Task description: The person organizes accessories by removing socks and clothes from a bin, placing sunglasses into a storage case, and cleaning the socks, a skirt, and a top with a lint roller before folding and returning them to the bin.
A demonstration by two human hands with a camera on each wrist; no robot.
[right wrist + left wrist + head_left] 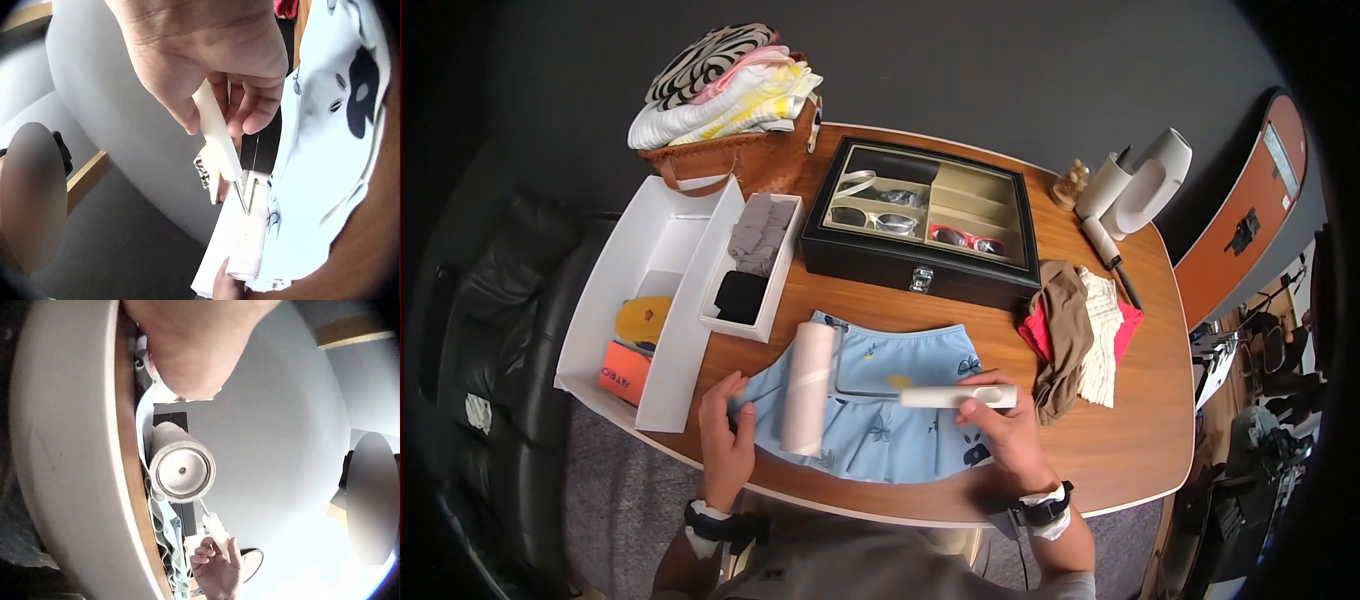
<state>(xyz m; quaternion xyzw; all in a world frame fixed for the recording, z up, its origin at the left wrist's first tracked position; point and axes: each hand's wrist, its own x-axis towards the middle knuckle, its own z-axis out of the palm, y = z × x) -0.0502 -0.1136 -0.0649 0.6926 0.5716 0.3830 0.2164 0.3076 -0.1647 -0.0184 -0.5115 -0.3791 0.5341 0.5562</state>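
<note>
A light-blue skirt (890, 450) with dark flower prints lies spread over the wooden table. My right hand (1008, 425) holds the white handle (955, 397) of a lint roller, thumb on one side and fingers on the other in the right wrist view. The roller's wide white head (808, 390) lies across the left part of the skirt, and its round end cap (182, 470) faces the left wrist camera. At the skirt's left edge rests my left hand (728, 445), its fingers fairly straight and thumb spread.
A black glasses case (820, 250) with a clear lid stands behind the skirt. White boxes (675, 350) with folded items are on the left, a brown basket (700, 160) of cloths behind them. Crumpled clothes (1065, 340) lie at right, near a white hair dryer (1155, 180).
</note>
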